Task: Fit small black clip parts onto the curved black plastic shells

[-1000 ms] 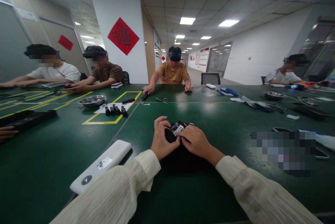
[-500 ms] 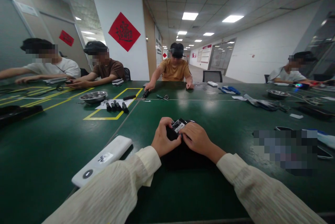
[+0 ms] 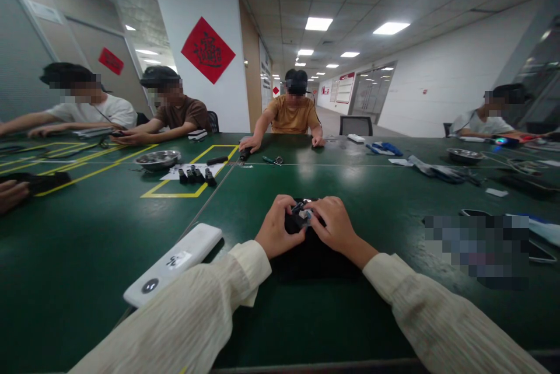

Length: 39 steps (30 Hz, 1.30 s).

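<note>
Both my hands meet over a small black device (image 3: 301, 220) with a pale label on top, held just above the green table (image 3: 245, 210). My left hand (image 3: 276, 228) curls round its left side with the fingers closed on it. My right hand (image 3: 336, 226) grips its right side, fingertips pressed on the label. Most of the device is hidden under my fingers. A dark mat or shadow lies beneath my wrists. I wear cream long sleeves.
A white oblong box (image 3: 175, 263) lies to my left. A yellow-taped rectangle (image 3: 188, 181) holds several small black parts (image 3: 195, 175) and a metal bowl (image 3: 157, 159). Other people sit round the table; one in an orange shirt (image 3: 292, 117) faces me. Tools and a second bowl (image 3: 464, 156) lie at right.
My hands have closed in tighter round the device, the right fingers now covering more of its label. The view has tilted slightly down.
</note>
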Motion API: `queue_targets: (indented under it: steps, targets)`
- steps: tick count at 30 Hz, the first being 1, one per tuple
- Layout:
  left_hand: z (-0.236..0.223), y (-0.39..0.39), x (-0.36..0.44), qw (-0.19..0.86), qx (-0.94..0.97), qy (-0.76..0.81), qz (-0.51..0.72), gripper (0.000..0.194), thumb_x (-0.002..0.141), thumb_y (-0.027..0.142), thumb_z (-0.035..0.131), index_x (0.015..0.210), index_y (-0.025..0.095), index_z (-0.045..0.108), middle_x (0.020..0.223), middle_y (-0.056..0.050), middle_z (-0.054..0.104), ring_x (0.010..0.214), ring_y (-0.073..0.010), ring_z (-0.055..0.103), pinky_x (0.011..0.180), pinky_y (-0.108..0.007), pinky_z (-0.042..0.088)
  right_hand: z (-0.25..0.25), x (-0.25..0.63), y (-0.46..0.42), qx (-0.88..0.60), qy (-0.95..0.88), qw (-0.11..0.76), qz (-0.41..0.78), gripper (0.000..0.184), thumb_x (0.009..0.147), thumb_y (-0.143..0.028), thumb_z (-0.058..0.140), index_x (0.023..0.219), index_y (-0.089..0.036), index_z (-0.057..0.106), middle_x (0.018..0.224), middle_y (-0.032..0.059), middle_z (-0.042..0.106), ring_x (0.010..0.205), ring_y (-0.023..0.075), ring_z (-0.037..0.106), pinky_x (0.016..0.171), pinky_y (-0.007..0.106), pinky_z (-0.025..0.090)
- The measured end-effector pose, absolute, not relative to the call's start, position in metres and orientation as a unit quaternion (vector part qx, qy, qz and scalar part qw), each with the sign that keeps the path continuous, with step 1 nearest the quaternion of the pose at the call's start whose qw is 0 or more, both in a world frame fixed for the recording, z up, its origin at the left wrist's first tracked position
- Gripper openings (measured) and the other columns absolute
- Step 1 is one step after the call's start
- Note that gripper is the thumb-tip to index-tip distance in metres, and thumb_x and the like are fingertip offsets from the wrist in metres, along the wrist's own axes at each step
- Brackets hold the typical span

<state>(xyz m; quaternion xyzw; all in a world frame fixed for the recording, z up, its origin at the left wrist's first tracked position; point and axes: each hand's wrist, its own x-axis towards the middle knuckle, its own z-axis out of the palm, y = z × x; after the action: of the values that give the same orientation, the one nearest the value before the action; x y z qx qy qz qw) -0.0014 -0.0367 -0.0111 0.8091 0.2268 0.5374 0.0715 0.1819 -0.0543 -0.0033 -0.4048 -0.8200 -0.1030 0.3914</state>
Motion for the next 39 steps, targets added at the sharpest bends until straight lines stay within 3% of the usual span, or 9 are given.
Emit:
queue_targets:
  steps: [11, 39]
  targets:
    - [-0.0084, -0.0388, -0.0016, 0.060, 0.824, 0.208, 0.524, 0.046, 0.064, 0.011, 0.065, 0.102, 0.022, 0.040, 0.093, -0.002, 0.047, 0.088, -0.0173, 0.051, 0.077, -0.033, 0.046, -0.0114, 0.1797, -0.0519, -0.411, -0.793, 0.415, -0.172, 0.014, 0.083, -0.024, 0.059, 0.093, -0.021, 0.068, 0.105, 0.0101, 0.051, 0.104, 0.0277, 0.045, 0.092, 0.044, 0.039]
    - [-0.0087, -0.0369, -0.0020, 0.057, 0.830, 0.209, 0.514, 0.047, 0.065, 0.012, 0.066, 0.103, 0.022, 0.040, 0.093, -0.002, 0.047, 0.089, -0.0181, 0.052, 0.078, -0.035, 0.047, -0.0090, 0.1753, -0.0536, -0.426, -0.788, 0.408, -0.174, 0.013, 0.085, -0.014, 0.052, 0.087, -0.018, 0.064, 0.099, 0.0100, 0.057, 0.099, 0.0264, 0.047, 0.088, 0.042, 0.040]
